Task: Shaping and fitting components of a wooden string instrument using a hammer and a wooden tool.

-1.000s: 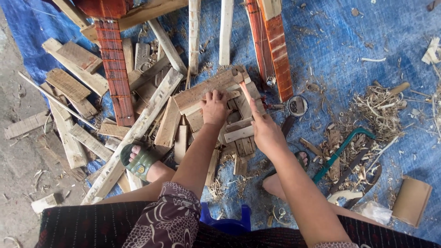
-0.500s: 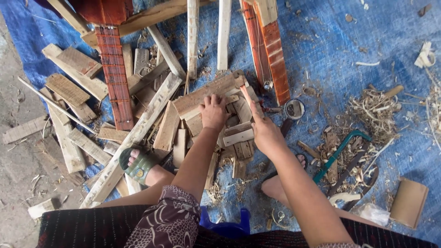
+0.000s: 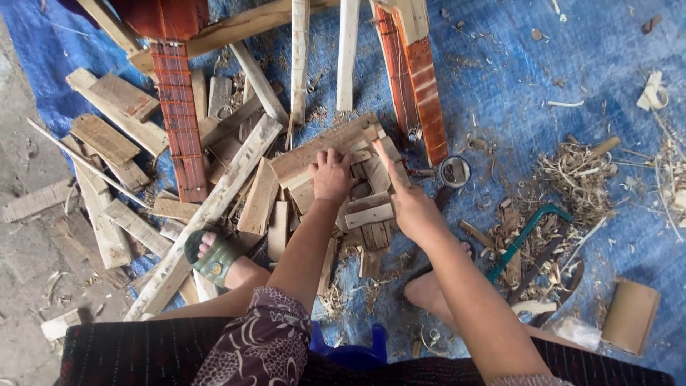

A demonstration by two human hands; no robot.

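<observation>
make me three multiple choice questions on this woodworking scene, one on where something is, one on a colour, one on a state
1. Where does the left hand rest?
A. on the pile of wood offcuts
B. on the saw
C. on the bare concrete

2. What colour is the tarp under the work?
A. green
B. blue
C. white

3. How is the person's left foot dressed?
A. bare
B. in a laced boot
C. in a green sandal

Answers:
1. A, its fingers lie on the pile of wood offcuts, with the right hand beside it pointing a finger over the same pile.
2. B, the sheet shows blue all round the wood shavings.
3. C, a green strap crosses the toes.
</observation>
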